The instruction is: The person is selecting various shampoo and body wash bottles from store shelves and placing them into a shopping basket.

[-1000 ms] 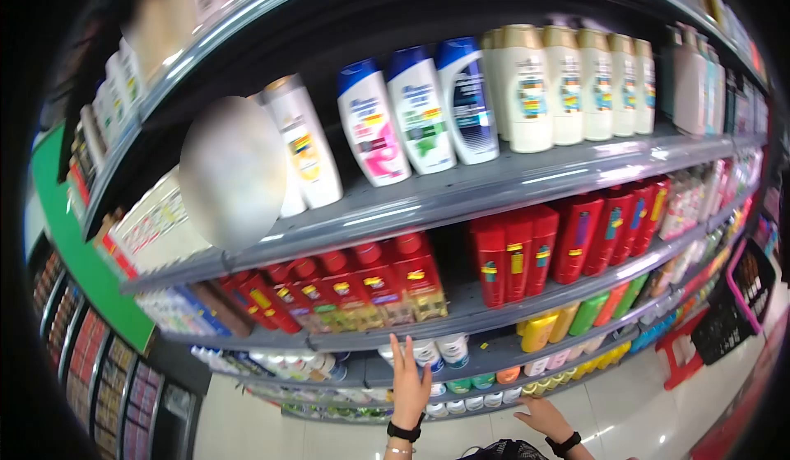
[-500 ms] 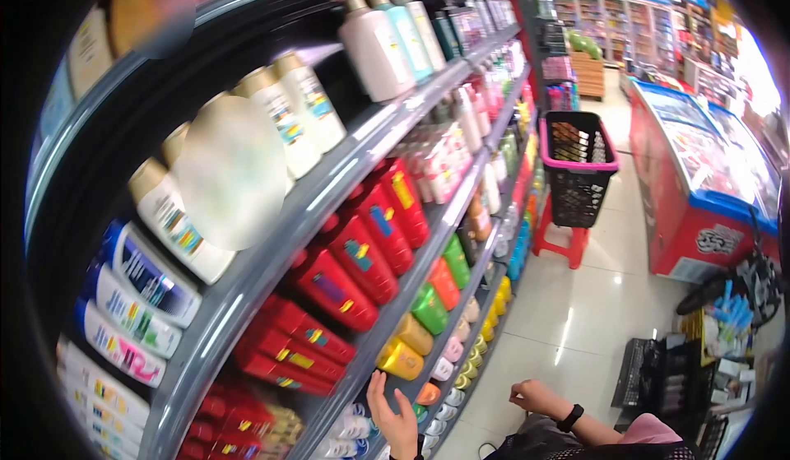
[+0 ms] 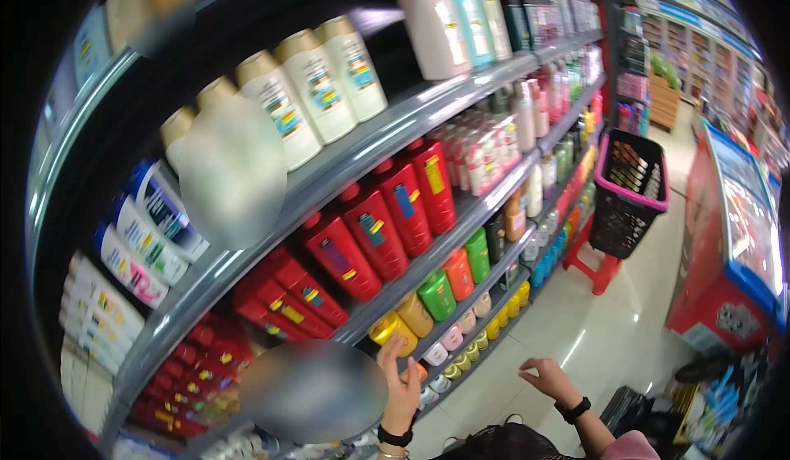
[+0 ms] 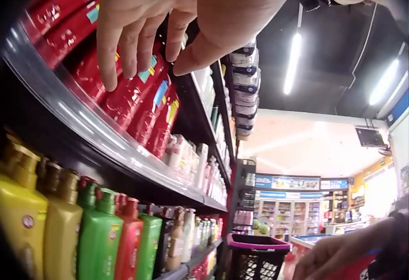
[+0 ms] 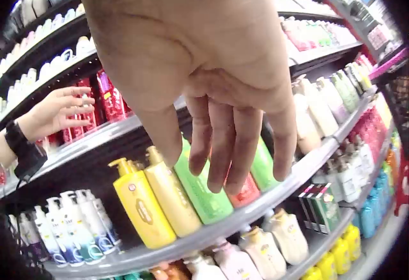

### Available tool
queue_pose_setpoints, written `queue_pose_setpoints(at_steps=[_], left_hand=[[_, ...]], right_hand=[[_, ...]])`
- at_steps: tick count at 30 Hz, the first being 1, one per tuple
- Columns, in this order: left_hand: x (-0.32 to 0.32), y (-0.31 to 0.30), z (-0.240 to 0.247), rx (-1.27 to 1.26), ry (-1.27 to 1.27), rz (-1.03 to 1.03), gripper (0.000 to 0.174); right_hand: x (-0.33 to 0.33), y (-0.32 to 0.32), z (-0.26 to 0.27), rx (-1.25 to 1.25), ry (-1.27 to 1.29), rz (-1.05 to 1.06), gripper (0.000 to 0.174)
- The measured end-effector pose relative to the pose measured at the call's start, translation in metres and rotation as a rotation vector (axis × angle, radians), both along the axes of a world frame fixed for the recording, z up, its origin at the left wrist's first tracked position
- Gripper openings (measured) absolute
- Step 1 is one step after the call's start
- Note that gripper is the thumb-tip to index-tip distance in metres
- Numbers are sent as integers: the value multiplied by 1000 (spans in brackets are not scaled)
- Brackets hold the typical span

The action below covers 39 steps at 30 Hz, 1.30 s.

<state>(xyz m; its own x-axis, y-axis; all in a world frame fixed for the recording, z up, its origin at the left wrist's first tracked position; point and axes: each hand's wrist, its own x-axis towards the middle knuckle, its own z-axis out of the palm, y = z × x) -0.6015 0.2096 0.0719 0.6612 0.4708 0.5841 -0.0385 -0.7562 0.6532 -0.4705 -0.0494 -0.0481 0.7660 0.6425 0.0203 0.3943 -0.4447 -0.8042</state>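
My left hand [image 3: 400, 390] is raised beside the shelves, fingers relaxed and holding nothing; in the head view it overlaps a yellow bottle [image 3: 390, 328]. The left wrist view has the same hand [image 4: 192, 18] in front of red bottles [image 4: 131, 98], whether touching cannot be told. My right hand [image 3: 550, 380] hangs over the floor, fingers loosely bent and empty. From the right wrist view, that hand [image 5: 204, 69] appears with fingers pointing down, in front of yellow [image 5: 144, 210] and green [image 5: 201, 190] pump bottles.
White bottles with gold caps [image 3: 321, 85] line the upper shelf [image 3: 395, 135]. A black basket with a pink rim [image 3: 629, 197] sits on a red stool [image 3: 594, 267] in the aisle. A red and blue freezer [image 3: 728, 295] stands at the right; boxes and bags lie at lower right.
The view has swung right along the shelves, bringing in the basket, stool and freezer. My left hand's fingers were straighter a second ago; both hands remain empty.
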Motion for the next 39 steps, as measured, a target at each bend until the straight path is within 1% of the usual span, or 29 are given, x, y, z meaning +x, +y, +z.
queue_pose_setpoints(at_steps=[3,5,7,8,9,11,12,13,15,17,18,19,20,21,22,25,26,29,33,34,37,39], left_hand=[[-30,9,10,-2,-18,176,34],[-53,15,20,-16,-40,275,35],[-78,25,31,31,-51,361,35],[-91,33,38,101,-63,399,34],[-106,40,47,205,-16,456,36],[-128,55,62,163,-107,479,39],[-140,63,72,190,-133,494,39],[-148,69,84,186,-209,533,35],[-160,77,116,55,-345,460,36],[-170,89,148,89,-370,441,37],[-175,96,163,99,-387,427,37],[-178,102,177,111,-403,411,37],[-178,105,191,127,-449,408,33],[-181,110,203,126,-452,417,34],[-184,117,215,139,-443,402,36],[-192,147,247,144,-430,321,40],[-194,156,256,138,-399,319,44],[-192,172,278,83,-267,352,49],[-186,193,296,-9,-108,455,58],[-182,200,298,-21,-84,473,59],[-169,230,299,-58,-14,530,62],[-163,236,301,-127,-40,389,58]], right_hand=[[34,43,43,150,-123,161,22],[48,79,84,214,-156,242,23],[53,117,136,307,-232,348,25],[49,134,170,319,-271,390,25],[42,150,204,334,-310,424,26],[26,183,257,512,-459,543,27],[15,195,285,582,-527,599,26],[6,208,312,653,-596,651,26],[-9,239,354,749,-596,698,28],[-21,284,380,851,-518,733,36],[-26,305,392,838,-545,722,42],[-29,325,402,825,-574,710,47],[-34,341,410,806,-677,646,51],[-38,354,416,786,-782,582,54],[-43,364,421,779,-781,583,59],[-39,398,426,626,-705,613,65],[-42,397,430,518,-624,619,70],[-43,402,432,362,-609,573,75],[-31,411,418,443,-510,625,80],[-28,413,416,441,-429,671,80],[-34,408,417,377,-467,632,78],[-34,410,414,386,-497,595,76]])
